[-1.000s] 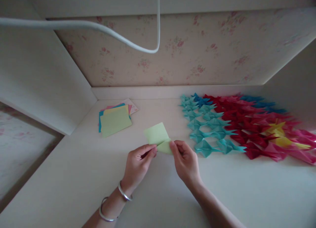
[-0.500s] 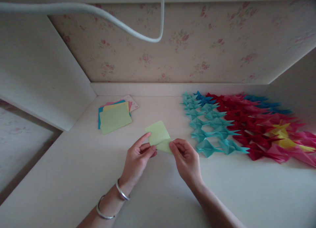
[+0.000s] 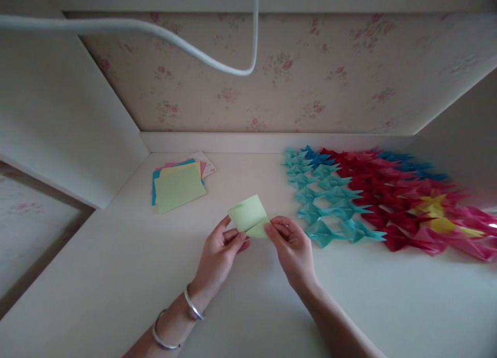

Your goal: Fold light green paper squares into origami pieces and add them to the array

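Between my two hands is a partly folded sheet of light green origami paper (image 3: 248,213), with a square part on top and a folded flap at its lower right. My left hand (image 3: 220,247) pinches its lower left edge between thumb and fingers, the index finger reaching up behind the left side. At the right corner, the thumb and bent fingers of my right hand (image 3: 291,249) grip the flap. The paper is held above the white tabletop (image 3: 248,306).
A fanned stack of coloured paper sheets (image 3: 180,190), green on top, lies at the back left. Rows of folded paper cranes (image 3: 368,200) in turquoise, red, pink, blue and yellow cover the right side. A white cable (image 3: 186,45) hangs across the top, before a floral wall (image 3: 272,99).
My left index finger lifted from the paper's lower edge to its left side, then slipped behind it. My right hand keeps its grip. The camera view shifted slightly.
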The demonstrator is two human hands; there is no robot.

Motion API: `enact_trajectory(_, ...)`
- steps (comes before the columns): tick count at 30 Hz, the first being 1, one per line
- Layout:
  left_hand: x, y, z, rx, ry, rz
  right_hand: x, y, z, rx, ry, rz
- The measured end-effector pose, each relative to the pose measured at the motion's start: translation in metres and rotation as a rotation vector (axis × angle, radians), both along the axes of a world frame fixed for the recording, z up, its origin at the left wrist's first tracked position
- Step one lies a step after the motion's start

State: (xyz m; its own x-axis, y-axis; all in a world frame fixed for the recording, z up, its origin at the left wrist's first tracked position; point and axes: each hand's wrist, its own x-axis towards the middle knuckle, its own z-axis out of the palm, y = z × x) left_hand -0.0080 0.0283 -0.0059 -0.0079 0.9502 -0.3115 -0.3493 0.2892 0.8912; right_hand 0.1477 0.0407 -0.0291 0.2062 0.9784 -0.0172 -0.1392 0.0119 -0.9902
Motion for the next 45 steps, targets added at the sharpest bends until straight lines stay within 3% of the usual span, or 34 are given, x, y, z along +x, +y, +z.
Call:
enact_trajectory(5,-0.002,0.0,0.001,-0.041,0.043,-0.02,0.0,0.001,0.0,-0.034,0.053,0.043)
enact_trajectory(12,-0.003,0.001,-0.003,0.009,0.072,0.072,-0.003,-0.003,0.005,-0.067,0.171,0.123)
enact_trajectory(24,-0.004,-0.001,-0.003,-0.007,0.119,0.091,-0.006,-0.004,0.013,-0.096,0.276,0.111)
enact_trajectory(29,-0.005,-0.004,-0.008,0.037,0.102,0.093,-0.005,-0.004,0.012,-0.108,0.19,0.066)
enact_trajectory(36,-0.007,-0.006,-0.005,0.11,0.299,0.036,-0.001,-0.007,0.006,-0.104,0.124,0.036)
enact_trajectory(42,-0.01,-0.006,-0.007,0.122,0.34,0.118,-0.002,-0.008,0.004,-0.082,0.151,0.064)
enact_trajectory(45,-0.011,-0.005,-0.009,0.122,0.356,0.136,-0.003,-0.009,0.006,-0.163,0.173,0.105)
